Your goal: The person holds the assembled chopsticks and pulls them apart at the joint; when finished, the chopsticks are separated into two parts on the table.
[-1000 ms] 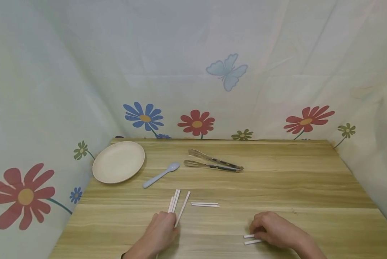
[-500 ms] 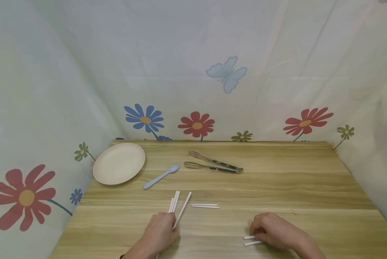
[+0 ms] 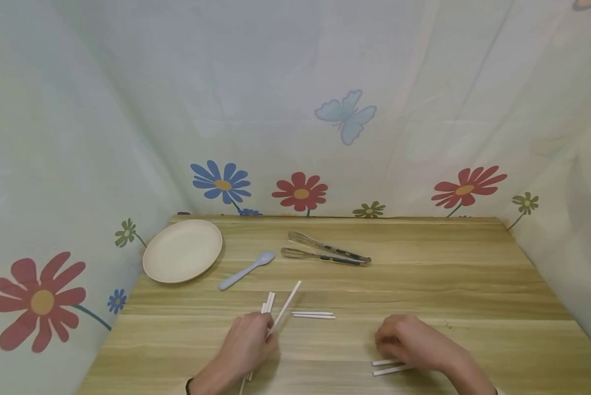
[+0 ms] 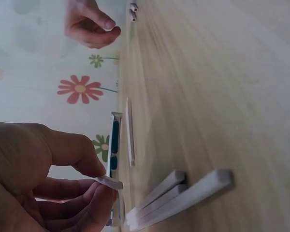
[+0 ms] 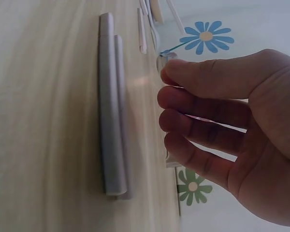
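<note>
We log the left grip (image 3: 246, 341) pinching one white stick (image 3: 287, 303) above three loose sticks (image 4: 183, 195) on the bench (image 3: 473, 274); an off-centre pinch could let it swivel and scatter them. Right grip (image 3: 414, 341), fingers relaxed, holds nothing over two more sticks (image 3: 390, 371).

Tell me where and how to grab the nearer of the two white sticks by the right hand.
Probably pinch the nearer stick around its middle, coming from above, thumb and fingertips across its long sides. It looks thin and straight and lies flat on the table, with the farther stick close alongside, leaving little room for a fuller grip.
</note>
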A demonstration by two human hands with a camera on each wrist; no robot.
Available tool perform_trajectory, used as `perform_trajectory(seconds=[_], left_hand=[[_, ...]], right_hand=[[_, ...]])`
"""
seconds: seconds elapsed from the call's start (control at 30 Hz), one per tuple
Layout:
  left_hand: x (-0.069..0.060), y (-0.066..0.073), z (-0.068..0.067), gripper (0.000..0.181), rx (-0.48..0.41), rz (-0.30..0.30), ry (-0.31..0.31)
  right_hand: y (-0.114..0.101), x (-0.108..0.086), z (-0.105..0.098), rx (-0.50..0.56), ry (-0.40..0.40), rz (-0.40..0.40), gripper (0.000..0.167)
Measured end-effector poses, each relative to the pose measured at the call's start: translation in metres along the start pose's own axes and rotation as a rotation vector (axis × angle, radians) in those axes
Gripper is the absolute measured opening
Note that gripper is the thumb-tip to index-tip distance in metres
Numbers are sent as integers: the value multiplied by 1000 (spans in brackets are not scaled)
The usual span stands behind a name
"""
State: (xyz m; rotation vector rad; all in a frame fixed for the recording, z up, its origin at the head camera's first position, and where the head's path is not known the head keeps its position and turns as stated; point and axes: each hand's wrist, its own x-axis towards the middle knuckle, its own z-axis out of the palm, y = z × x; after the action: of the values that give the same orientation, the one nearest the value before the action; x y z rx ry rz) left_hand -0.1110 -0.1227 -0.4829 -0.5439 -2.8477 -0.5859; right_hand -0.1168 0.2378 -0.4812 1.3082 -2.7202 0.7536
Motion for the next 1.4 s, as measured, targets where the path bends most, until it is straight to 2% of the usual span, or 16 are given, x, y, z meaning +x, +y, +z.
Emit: perform_trajectory(seconds=[0.1, 0.23, 0.53, 0.73, 0.83, 0.93, 1.17, 1.4], left_hand=[[5, 1, 0, 10, -3, 22, 6], [10, 1, 0, 10, -2, 27, 4], [20, 3, 1, 11, 2, 23, 10], [33, 3, -2, 10, 19, 31, 30], [38, 4, -6, 10, 15, 40, 42], [42, 4, -9, 10, 12, 52, 47], [48, 9, -10, 10, 27, 66, 79], [53, 17, -9, 9, 46, 105, 113]], right_hand=[[-1, 4, -1, -30, 45, -30, 17], [-3, 11, -3, -11, 57, -35, 16], [-7, 27, -10, 30, 82, 23, 19], [-4, 37, -12, -4, 176, 4, 23], [-2, 42, -13, 3, 197, 30, 23], [-1, 46, -14, 6, 219, 39, 23], [2, 59, -15, -15, 347, -9, 25], [0, 72, -17, -62, 404, 4, 27]])
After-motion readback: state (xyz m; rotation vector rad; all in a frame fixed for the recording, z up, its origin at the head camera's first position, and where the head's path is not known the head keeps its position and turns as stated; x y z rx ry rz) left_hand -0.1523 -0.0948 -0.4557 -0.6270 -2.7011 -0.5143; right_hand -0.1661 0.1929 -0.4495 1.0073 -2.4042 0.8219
